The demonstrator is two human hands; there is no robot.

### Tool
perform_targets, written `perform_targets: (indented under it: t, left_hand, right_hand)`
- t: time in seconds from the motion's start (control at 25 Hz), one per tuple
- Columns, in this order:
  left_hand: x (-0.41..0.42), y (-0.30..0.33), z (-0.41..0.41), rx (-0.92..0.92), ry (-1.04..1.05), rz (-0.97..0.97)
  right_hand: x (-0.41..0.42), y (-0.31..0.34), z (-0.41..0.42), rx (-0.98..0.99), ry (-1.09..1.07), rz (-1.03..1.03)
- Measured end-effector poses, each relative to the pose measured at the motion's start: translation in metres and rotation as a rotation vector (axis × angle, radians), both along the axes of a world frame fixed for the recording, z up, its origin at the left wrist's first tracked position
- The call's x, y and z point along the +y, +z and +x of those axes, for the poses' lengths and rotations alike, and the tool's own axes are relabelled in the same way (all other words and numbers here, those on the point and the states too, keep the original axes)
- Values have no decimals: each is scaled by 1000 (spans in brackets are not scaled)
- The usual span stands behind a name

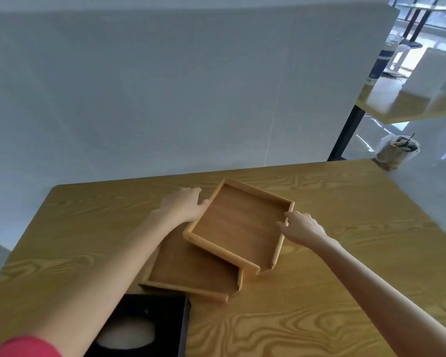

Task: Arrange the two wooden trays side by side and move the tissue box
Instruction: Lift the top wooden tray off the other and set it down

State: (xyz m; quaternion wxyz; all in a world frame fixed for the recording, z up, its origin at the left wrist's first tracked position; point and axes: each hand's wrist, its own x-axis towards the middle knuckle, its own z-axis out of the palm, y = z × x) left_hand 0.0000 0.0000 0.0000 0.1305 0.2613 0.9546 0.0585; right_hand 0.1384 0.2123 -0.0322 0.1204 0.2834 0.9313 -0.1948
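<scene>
Counter point(319, 318): it carried everything, with bare wood to the right of the trays. That looked like room enough to set one down beside the other, though the far edge ran close behind the upper tray.
Upper tray point(238, 224): it sat skewed across the far corner of the lower one, partly overlapping it. If it was dragged rather than lifted, I judged its rim could catch and pull the lower tray along.
Lower tray point(191, 271): it lay flat, nearer the person, its near-left corner just beside the tissue box. A shove from above might push it into the box.
Tissue box point(144, 328): black, white tissue showing through its oval opening, it stood at the near-left edge of the counter, partly under the left forearm. An elbow swing could knock it off.
Left hand point(184, 204): it gripped the upper tray's left rim, thumb on the wall.
Right hand point(300, 226): fingers pinched the right rim near the far corner. That hold looked light; an uneven lift could tip the tray.
</scene>
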Motion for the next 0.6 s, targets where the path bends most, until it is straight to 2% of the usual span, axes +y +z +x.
perform_targets:
  t: [0.16,0.32,0.44,0.6]
  left_hand:
    - [2,-30,-1,3,18,-90]
    - [6,-62,-1,-41,92,-78]
    - [10,-79,2,-60,137,-49]
    - [8,-88,0,31,172,27]
  right_hand:
    - [-5,-20,2,-73,-83,-57]
    - [-10,-41,1,-83,-154,-116]
    - [-11,-52,1,-51,-196,-145]
    - [-12,-65,5,66,-244,-207]
